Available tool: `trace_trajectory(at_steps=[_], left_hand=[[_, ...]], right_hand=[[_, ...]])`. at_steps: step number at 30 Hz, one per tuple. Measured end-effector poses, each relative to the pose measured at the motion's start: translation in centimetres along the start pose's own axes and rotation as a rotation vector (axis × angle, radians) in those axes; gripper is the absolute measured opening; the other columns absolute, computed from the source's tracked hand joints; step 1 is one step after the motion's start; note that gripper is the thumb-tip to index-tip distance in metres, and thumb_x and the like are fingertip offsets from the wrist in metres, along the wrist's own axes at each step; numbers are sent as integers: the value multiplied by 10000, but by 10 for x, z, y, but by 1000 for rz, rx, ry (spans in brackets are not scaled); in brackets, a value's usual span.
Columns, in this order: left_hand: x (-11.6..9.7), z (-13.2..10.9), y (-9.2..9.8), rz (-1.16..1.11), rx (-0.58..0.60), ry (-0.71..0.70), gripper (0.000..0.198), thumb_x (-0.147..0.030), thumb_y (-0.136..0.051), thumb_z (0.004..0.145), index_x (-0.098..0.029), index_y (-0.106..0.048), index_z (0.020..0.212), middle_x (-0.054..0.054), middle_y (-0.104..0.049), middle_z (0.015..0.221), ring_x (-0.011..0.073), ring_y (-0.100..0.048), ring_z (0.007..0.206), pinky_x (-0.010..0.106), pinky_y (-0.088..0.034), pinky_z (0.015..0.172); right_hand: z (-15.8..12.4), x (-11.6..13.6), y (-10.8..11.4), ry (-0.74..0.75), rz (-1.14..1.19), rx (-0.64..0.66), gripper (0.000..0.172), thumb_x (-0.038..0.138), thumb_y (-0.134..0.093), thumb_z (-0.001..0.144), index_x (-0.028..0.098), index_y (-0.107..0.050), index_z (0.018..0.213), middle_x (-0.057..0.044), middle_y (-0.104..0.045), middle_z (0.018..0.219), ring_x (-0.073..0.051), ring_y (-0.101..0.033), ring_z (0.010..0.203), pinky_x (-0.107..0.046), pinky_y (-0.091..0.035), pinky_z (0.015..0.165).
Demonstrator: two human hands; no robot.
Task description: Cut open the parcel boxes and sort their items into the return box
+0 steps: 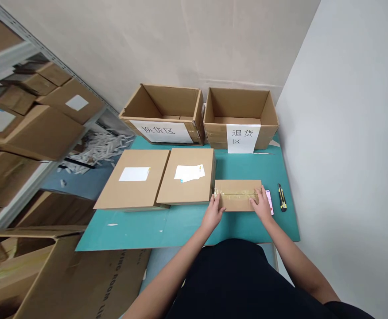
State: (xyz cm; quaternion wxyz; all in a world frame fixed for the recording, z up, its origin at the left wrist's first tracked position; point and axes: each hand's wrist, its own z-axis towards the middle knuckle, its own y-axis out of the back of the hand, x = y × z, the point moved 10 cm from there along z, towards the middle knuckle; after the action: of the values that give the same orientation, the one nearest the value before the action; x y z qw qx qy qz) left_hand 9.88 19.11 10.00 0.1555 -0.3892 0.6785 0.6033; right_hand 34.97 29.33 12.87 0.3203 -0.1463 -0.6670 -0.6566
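A small cardboard box [235, 204] with clear yellowish tape along its top lies flat on the green table. My left hand [214, 215] grips its left end, fingers on the top edge. At the right end, my right hand [262, 204] holds it with fingertips over the top. Beside that hand, partly covered by it, is a phone [269, 201] with a lit screen. Farther right lies a yellow-and-black utility knife [282, 198]. To the left of the small box sits a larger closed carton [187, 190] with white labels.
Another closed carton [134, 190] stands farther left on the green table [130, 230]. Two open boxes [167, 106] with paper signs stand along the back. Shelves of cartons [44, 128] and a large open carton [91, 274] are at left; a white wall [347, 133] borders the right.
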Motion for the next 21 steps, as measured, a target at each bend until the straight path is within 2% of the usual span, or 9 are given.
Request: trace_trajectory(at_steps=[5, 11, 17, 21], left_hand=[[-4, 3, 8, 3, -59, -36, 707, -305, -595, 897, -270, -312, 1545, 169, -322, 1617, 361, -413, 1443, 518, -464, 1081], [-18, -3, 23, 132, -87, -84, 626, -277, -627, 854, -247, -453, 1455, 154, -359, 1587, 349, -443, 1419, 502, -432, 1120], [-28, -7, 29, 191, -141, -158, 623, -253, -609, 872, -238, -430, 1468, 171, -362, 1585, 360, -442, 1416, 529, -450, 1100], [-30, -16, 28, 226, -148, -177, 634, -266, -594, 887, -242, -403, 1491, 169, -380, 1576, 352, -459, 1404, 529, -452, 1101]], right_hand=[[5, -3, 4, 14, 56, 3, 531, 447, -506, 949, 215, -513, 1427, -150, -335, 1619, -301, -390, 1460, -473, -430, 1125], [1, -16, 8, -4, 70, -10, 636, 477, -496, 952, 218, -387, 1522, -160, -341, 1616, -308, -375, 1467, -505, -404, 1141], [5, -15, 20, -7, 70, -12, 646, 462, -480, 965, 214, -345, 1546, -153, -420, 1567, -300, -402, 1448, -500, -423, 1131], [10, -5, 27, 41, 30, 3, 616, 452, -458, 975, 223, -368, 1540, -142, -391, 1588, -294, -400, 1451, -495, -420, 1135]])
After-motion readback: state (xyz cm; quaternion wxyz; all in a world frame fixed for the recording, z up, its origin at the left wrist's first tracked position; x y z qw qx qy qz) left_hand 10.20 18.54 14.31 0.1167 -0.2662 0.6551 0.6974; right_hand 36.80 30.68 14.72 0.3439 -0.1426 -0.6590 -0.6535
